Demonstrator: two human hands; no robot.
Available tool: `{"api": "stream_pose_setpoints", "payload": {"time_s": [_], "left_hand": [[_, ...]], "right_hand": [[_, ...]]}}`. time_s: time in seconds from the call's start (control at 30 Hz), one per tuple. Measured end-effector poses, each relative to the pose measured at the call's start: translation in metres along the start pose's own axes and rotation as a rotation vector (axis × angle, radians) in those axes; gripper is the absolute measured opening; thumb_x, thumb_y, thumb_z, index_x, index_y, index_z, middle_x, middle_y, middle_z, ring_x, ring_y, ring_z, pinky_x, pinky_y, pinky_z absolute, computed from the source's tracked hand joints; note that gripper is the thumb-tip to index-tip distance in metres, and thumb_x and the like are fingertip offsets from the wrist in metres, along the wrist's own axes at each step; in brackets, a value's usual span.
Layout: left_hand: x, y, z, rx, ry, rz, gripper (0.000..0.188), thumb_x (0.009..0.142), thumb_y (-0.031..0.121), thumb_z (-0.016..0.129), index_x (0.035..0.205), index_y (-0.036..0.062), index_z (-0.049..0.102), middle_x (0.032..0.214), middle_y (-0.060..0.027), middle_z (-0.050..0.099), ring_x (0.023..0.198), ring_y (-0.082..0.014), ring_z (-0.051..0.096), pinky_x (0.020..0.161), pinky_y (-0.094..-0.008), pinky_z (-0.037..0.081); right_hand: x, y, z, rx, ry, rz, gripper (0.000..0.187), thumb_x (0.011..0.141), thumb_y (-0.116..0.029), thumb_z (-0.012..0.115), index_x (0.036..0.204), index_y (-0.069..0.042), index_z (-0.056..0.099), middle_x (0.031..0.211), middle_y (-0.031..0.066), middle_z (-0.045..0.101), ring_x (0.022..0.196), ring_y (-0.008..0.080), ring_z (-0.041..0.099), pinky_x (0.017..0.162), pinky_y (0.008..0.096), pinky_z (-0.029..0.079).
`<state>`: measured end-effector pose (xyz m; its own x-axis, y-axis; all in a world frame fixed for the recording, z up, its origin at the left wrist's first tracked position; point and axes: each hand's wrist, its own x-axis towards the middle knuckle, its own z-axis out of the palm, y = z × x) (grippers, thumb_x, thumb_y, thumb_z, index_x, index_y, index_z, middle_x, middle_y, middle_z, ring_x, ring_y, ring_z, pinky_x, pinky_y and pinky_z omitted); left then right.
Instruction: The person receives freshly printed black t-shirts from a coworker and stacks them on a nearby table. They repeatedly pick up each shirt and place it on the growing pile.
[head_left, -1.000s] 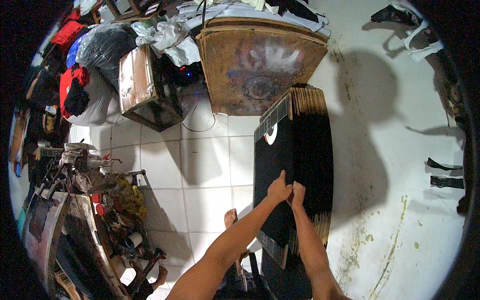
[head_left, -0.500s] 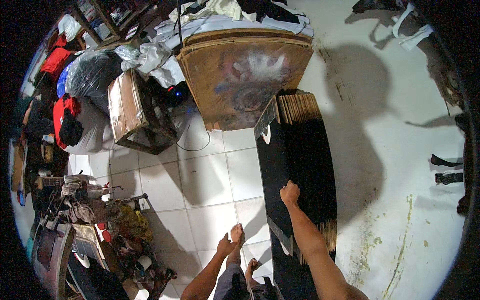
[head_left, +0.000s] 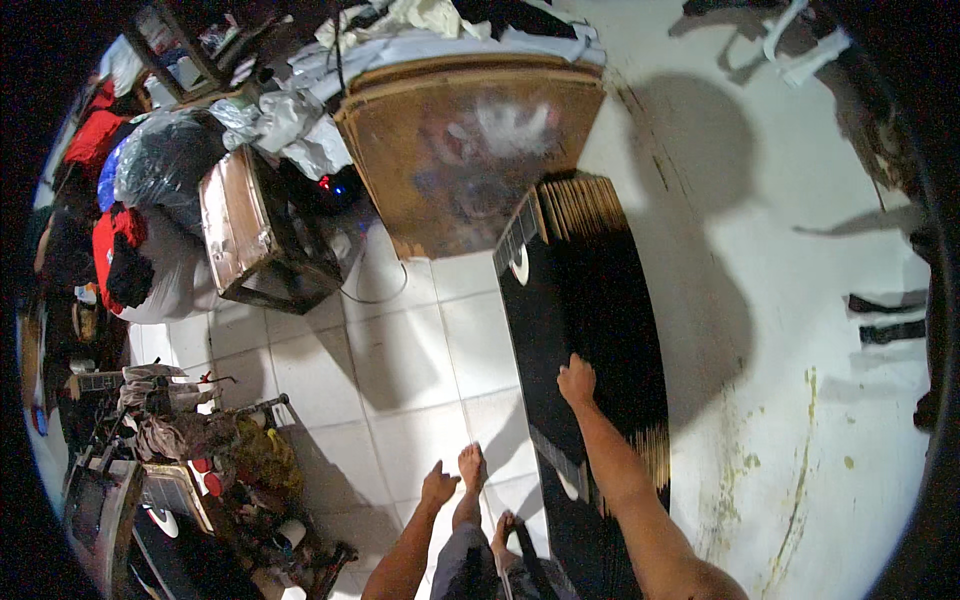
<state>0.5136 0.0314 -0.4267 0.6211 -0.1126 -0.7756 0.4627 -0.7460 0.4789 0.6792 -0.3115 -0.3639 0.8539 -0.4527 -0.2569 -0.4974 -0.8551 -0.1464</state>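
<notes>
My right hand (head_left: 577, 381) is closed, its fingers curled down on top of a long row of black-covered boards (head_left: 610, 320) packed tightly on edge. What those fingers grip there is hidden under the hand. Pale brown board edges show at the row's far end and along its near right side. My left hand (head_left: 439, 486) hangs over the tiled floor, left of the row and beside my bare foot (head_left: 472, 465). A finger and the thumb stick out apart on it, and nothing shows in it.
Large brown boards (head_left: 470, 160) lean at the far end, cloth piled above them. A wooden box frame (head_left: 240, 225) and stuffed plastic bags (head_left: 170, 155) stand far left. At near left is a cluttered rack with rags (head_left: 170, 430). A stained white wall (head_left: 790, 300) runs along the right.
The whole view has shifted slightly left. My left hand has drawn a little left, away from my foot. My right hand stays on the black boards.
</notes>
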Motion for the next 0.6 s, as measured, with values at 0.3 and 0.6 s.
{"api": "stream_pose_setpoints", "payload": {"time_s": [0.3,0.6], "left_hand": [[-0.021,-0.028,0.011,-0.105,-0.034,-0.002,0.071,0.070,0.023,0.063,0.123,-0.0123,0.032,0.092,-0.0226,0.061,0.092,-0.0243,0.059,0.082,-0.0318,0.044],[-0.049,-0.055,0.004,-0.172,-0.079,0.003,0.068,0.070,0.016,0.060,0.125,-0.0115,0.031,0.093,-0.0160,0.063,0.078,-0.0186,0.060,0.070,-0.0260,0.047]], "right_hand": [[-0.134,0.059,-0.041,0.106,0.066,0.215,0.038,0.073,-0.010,0.062,0.108,0.002,0.052,0.105,0.0183,0.056,0.094,0.0319,0.055,0.079,0.0408,0.044],[-0.232,0.127,-0.014,-0.077,0.000,0.074,0.023,0.070,-0.010,0.061,0.090,-0.001,0.053,0.081,0.0168,0.058,0.076,0.0321,0.059,0.066,0.0442,0.047]]}}
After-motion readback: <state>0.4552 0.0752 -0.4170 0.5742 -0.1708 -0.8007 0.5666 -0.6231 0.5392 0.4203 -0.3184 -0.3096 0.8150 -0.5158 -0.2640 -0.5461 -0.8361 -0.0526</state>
